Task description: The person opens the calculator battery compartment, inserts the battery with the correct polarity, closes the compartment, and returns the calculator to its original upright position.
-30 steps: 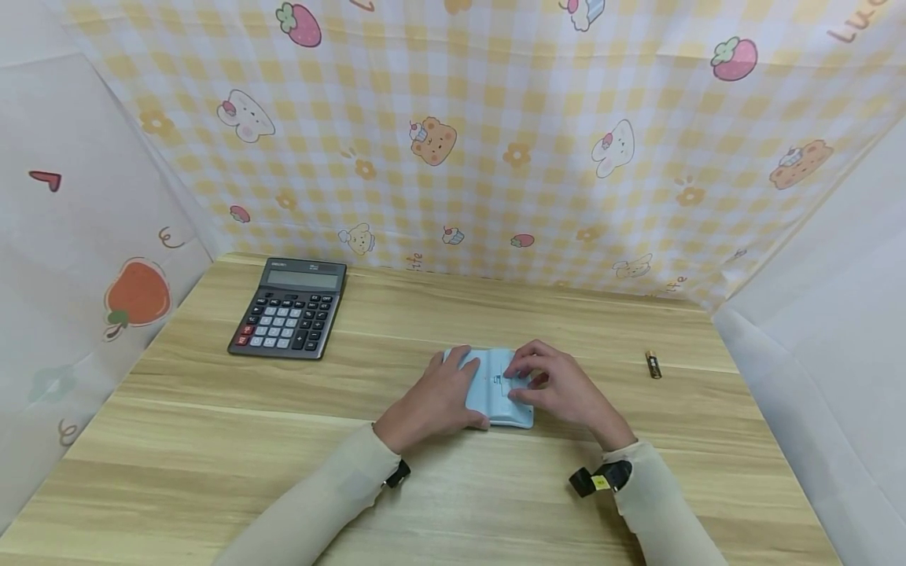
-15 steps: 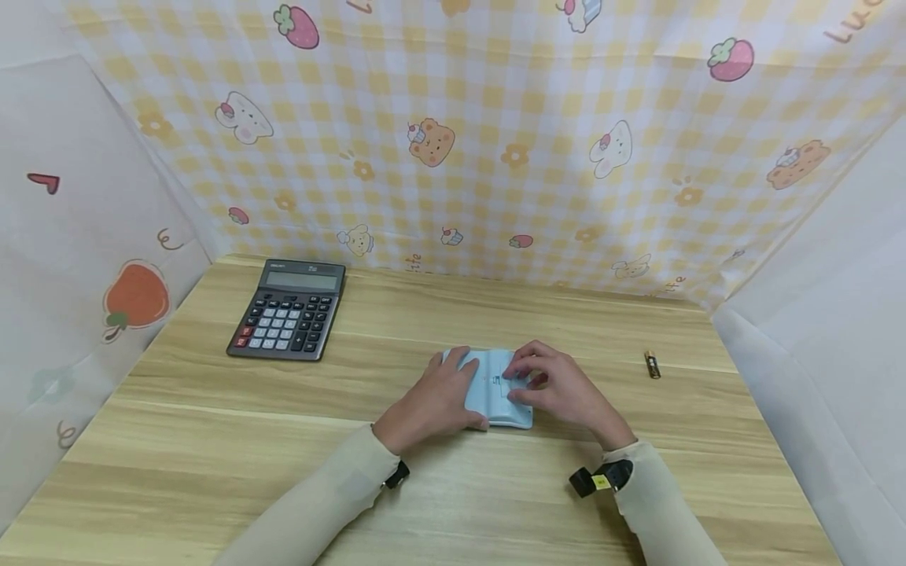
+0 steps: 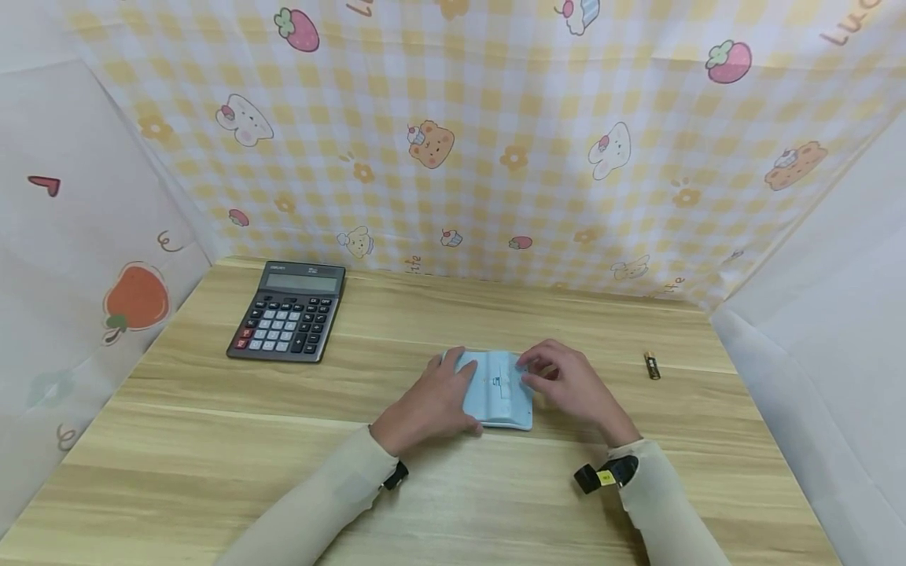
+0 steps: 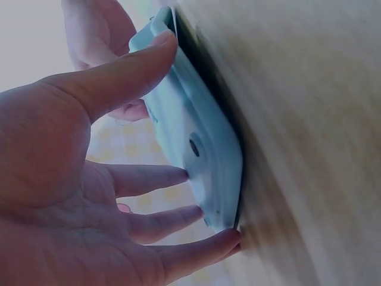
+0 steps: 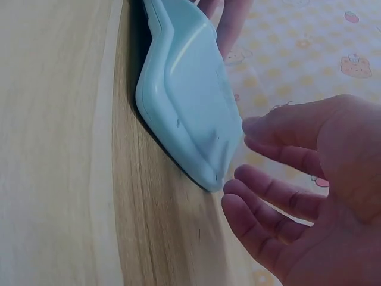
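A light-blue calculator (image 3: 501,409) lies back side up on the table, with a small battery cover (image 3: 504,380) outlined on it. My left hand (image 3: 430,399) holds its left part, the thumb at the near edge and the fingers spread over the back to the far edge, as the left wrist view also shows. Just off the right edge is my right hand (image 3: 572,387). In the right wrist view, its loosely bent fingers (image 5: 268,190) hold nothing and hover close to the calculator's corner. The calculator's key side is hidden.
A dark grey desk calculator (image 3: 289,310) lies face up at the back left of the wooden table (image 3: 467,503). One small black and gold battery (image 3: 652,365) lies at the right. Behind hangs a yellow checked cloth (image 3: 481,196), with white cloth at both sides.
My right hand has moved right, from the battery cover to just beyond the calculator's right edge, uncovering the cover. My left hand stays almost where it was on the calculator.
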`<state>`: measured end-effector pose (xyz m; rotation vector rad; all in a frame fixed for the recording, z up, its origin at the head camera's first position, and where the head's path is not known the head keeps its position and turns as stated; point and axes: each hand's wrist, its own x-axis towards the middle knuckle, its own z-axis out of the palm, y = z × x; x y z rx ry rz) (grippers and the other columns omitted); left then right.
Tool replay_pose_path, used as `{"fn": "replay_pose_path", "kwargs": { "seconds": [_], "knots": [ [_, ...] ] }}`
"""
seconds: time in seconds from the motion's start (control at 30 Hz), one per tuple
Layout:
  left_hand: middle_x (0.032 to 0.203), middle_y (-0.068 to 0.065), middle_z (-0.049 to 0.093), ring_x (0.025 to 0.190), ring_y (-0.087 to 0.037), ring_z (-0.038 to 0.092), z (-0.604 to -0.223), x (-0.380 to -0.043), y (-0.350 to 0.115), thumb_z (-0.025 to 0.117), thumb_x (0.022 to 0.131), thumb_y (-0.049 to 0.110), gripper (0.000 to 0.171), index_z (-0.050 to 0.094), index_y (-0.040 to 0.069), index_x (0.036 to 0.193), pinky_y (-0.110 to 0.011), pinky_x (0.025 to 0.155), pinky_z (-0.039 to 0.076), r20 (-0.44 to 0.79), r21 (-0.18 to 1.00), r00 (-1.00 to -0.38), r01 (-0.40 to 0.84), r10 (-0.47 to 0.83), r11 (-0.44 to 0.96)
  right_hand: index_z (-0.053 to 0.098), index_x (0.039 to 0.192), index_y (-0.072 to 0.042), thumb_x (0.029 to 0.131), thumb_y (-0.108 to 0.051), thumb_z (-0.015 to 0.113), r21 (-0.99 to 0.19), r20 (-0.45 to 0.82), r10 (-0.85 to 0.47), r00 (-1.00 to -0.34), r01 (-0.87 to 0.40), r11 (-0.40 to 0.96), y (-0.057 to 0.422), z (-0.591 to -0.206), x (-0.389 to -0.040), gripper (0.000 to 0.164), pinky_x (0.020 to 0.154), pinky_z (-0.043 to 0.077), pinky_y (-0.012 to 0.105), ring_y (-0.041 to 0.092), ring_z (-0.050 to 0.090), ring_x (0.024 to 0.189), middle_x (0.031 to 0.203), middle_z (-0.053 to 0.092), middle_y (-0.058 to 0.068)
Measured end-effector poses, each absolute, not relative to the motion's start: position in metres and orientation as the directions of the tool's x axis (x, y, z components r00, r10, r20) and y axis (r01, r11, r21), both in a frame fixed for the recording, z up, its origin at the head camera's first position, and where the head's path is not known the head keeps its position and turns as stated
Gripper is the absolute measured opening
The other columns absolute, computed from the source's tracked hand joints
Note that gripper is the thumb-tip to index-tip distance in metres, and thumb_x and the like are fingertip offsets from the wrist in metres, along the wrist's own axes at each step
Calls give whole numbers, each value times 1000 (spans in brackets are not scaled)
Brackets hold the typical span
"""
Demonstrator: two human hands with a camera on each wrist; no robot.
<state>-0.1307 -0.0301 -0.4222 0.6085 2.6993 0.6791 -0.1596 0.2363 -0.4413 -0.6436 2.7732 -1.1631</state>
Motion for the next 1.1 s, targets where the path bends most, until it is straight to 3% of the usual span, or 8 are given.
{"fn": "replay_pose_path", "kwargs": {
  "seconds": [0.43,0.77,1.1],
  "knots": [
    [169,-30,34,144,-48,43,-417,-130,-35,102,81,21,97,52,-4,159,-53,108,53,-204,477,-893,268,402,837,82,119,-20,100,-11,82,-732,102,-518,-849,-417,539,237,-444,-159,21,89,60,41,21,66,105,130,65,2],
    [166,-31,34,136,-47,47,-419,-130,-35,102,81,22,97,51,-5,160,-51,100,57,-205,477,-898,256,390,841,84,115,-19,100,-8,81,-715,134,-537,-833,-457,530,235,-446,-161,19,87,60,40,26,64,105,126,63,4],
    [165,-32,34,137,-48,47,-419,-128,-33,101,82,23,98,49,-4,161,-51,100,56,-221,461,-898,248,381,852,85,113,-18,101,-6,82,-709,161,-530,-832,-472,524,233,-450,-161,18,85,60,39,24,65,104,125,63,4]
  ]
}}
